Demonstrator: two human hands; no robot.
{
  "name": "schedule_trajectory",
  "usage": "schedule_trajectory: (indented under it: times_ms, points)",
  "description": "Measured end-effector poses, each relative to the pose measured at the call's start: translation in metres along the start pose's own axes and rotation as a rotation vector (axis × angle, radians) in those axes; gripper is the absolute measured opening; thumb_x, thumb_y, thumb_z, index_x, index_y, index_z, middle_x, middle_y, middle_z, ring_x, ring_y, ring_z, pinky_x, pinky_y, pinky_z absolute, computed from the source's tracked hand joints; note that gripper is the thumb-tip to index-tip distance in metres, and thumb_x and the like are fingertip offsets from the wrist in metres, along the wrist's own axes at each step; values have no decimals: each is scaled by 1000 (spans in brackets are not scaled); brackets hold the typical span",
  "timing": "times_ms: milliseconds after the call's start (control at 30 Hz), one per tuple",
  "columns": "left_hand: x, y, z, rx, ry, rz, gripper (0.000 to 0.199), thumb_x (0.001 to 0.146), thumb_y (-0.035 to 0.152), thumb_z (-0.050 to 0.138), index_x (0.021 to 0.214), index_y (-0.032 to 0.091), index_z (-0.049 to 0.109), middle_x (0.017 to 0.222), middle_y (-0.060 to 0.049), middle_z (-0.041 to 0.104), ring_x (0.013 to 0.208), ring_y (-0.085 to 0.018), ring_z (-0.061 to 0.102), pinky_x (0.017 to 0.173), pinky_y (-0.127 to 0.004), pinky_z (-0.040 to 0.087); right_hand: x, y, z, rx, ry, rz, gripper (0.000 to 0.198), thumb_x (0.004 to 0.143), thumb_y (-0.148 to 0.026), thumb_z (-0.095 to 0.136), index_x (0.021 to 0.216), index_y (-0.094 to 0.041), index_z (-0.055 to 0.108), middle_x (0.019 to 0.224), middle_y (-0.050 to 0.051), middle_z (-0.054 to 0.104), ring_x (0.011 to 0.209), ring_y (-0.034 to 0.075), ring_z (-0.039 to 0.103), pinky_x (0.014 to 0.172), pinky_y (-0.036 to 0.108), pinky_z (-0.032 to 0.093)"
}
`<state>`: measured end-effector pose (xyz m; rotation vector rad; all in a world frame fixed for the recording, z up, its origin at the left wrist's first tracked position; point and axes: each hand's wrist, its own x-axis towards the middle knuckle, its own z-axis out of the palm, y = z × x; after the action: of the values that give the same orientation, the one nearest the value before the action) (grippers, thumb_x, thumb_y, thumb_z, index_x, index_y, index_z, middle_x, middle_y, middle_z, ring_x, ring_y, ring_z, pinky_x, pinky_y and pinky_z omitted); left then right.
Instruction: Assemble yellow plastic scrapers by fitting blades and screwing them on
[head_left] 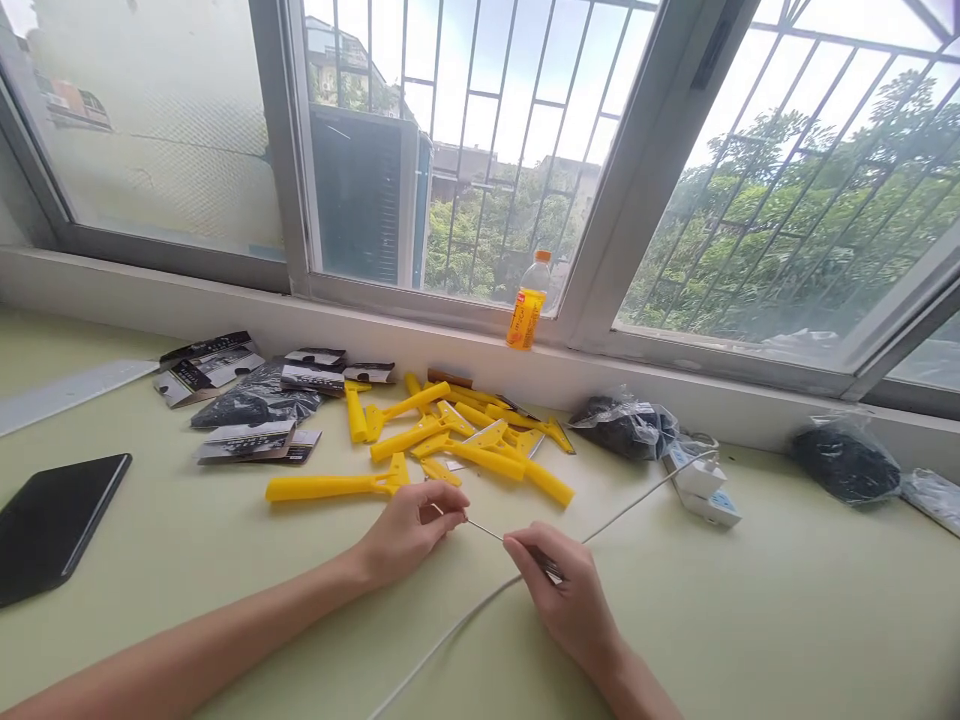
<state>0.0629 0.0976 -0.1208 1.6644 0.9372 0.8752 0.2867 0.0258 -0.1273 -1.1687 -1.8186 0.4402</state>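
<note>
My right hand (559, 580) is closed around the handle of a thin screwdriver (486, 530), whose metal shaft points left. At the shaft's far end, the thumb and fingertips of my left hand (420, 525) are pinched together; whatever is between them is too small and hidden to name. Just behind my left hand, a yellow scraper (322, 488) lies on the table with its handle to the left. Beyond both hands is a loose pile of several yellow scrapers (480, 455), some with metal blade holders showing.
A white cable (465, 620) crosses under my right hand to a power strip (701, 480). Black card packaging (247, 440), a dark tablet (56, 525) and bagged black items (626, 425) lie around. An orange drink bottle (527, 310) stands on the windowsill.
</note>
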Motion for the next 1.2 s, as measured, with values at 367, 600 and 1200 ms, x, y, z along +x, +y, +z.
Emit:
schedule_trajectory:
  times_ms: [367,600,1200]
  points:
    - [1,-1,1,16,1,28,29,83,38,68,99,15,69,99,-7,70,93,-14,66,89,-28,57,-2,1,1,-50,-24,-19,20,101,-30,53,89,-20,65,73,3,58,65,15,49,61,28,36]
    - [-3,2,3,116,1,71,24,87,35,60,98,16,68,95,-5,69,89,-13,64,84,-26,56,-1,1,2,-81,-52,-16,20,102,-29,51,89,-20,64,75,3,59,67,15,50,63,27,37]
    - [-2,3,3,-58,14,45,29,78,34,75,98,13,71,93,-6,68,83,-11,63,71,-22,55,5,5,-3,187,-35,225,34,96,-48,59,86,-17,69,73,2,58,66,13,44,61,25,35]
